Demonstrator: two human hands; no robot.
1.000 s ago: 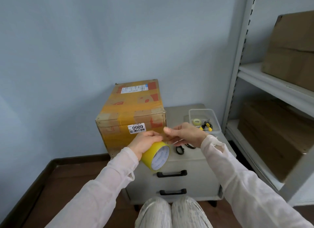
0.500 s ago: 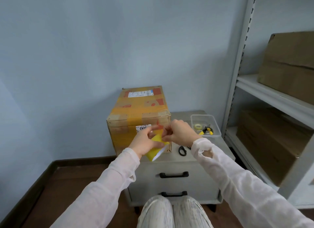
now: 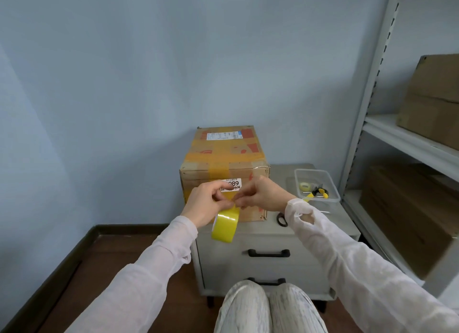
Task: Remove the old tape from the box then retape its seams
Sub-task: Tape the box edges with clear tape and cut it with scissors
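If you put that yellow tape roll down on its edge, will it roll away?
Probably: the yellow tape roll is a round ring, so on its edge it would likely roll along the cabinet top. Laid flat it should stay put. It seems light, since the left hand holds it up with just its fingers.
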